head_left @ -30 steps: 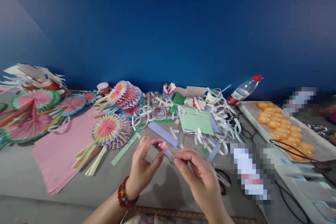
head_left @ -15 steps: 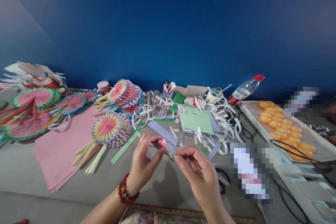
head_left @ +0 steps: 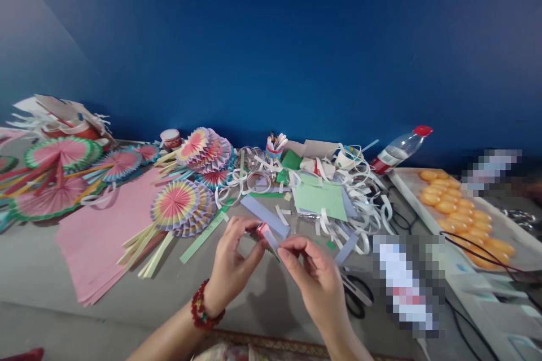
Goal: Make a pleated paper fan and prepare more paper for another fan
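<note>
My left hand (head_left: 234, 262), with a red bead bracelet at the wrist, pinches a small folded paper piece (head_left: 263, 229) showing red, pink and lilac between thumb and forefinger. My right hand (head_left: 317, 276) grips the near end of the same piece, a lilac strip, with thumb and forefinger. Both hands are above the grey table. Just beyond them lies a flat lilac paper strip (head_left: 266, 215). Black-handled scissors (head_left: 358, 293) rest to the right of my right hand, partly hidden by it.
Round pleated paper fans (head_left: 175, 206) lie left over pink paper sheets (head_left: 101, 237). Behind are a pen cup (head_left: 273, 152), green paper (head_left: 319, 197) and curled white strips (head_left: 362, 203). A plastic bottle (head_left: 400, 149) and a tray of orange ovals (head_left: 417, 220) stand right, near dark cables.
My right hand has moved slightly left and down, closer to my left hand. The folded paper piece has turned a little, and more of the scissors shows. The view has shifted slightly.
</note>
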`<state>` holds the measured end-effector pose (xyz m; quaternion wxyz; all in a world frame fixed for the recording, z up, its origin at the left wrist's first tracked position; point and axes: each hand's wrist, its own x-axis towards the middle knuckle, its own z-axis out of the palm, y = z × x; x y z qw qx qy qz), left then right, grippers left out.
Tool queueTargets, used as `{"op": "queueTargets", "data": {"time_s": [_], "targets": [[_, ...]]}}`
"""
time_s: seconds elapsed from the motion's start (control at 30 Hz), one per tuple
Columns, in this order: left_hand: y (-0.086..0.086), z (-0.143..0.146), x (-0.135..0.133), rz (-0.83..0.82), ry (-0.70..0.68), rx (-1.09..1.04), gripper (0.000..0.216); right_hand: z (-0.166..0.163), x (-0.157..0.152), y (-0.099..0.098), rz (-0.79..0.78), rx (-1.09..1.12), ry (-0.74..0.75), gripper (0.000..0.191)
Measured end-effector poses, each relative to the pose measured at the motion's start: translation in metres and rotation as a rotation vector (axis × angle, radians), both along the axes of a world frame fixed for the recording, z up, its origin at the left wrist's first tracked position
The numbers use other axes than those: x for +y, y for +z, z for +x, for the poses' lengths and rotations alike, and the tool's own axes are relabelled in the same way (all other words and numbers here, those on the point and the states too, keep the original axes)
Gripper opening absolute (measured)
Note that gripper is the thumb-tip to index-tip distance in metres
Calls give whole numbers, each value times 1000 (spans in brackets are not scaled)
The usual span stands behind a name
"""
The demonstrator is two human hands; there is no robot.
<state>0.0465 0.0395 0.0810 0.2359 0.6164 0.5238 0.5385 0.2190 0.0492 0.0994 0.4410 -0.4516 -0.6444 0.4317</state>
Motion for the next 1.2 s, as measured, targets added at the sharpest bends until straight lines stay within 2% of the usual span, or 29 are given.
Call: {"op": "queueTargets", "data": {"time_s": [0.13,0.33,0.7,0.8,0.9,1.0,1.2], "targets": [[0,0,-1,18,0,29,20,-1,-1,1,20,3,-9,19],[-2,-2,0,-17,-10,-3,18,-4,4,-6,-60,2,-23,23],[-7,-3,2,-108,-92,-185,16,-3,9,-8,-182,124,-1,26],[-7,-3,3,-111,-59,-138,17,3,8,-8,-208,204,-24,25],[-5,-2,4,-27,4,-7,15,6,4,-6,-228,264,-50,25],[-1,0,3,50,1,58,18,4,1,-4,-222,252,-9,24],[-1,-1,2,-37,-34,-18,16,-6,7,-13,-232,226,8,27]]}}
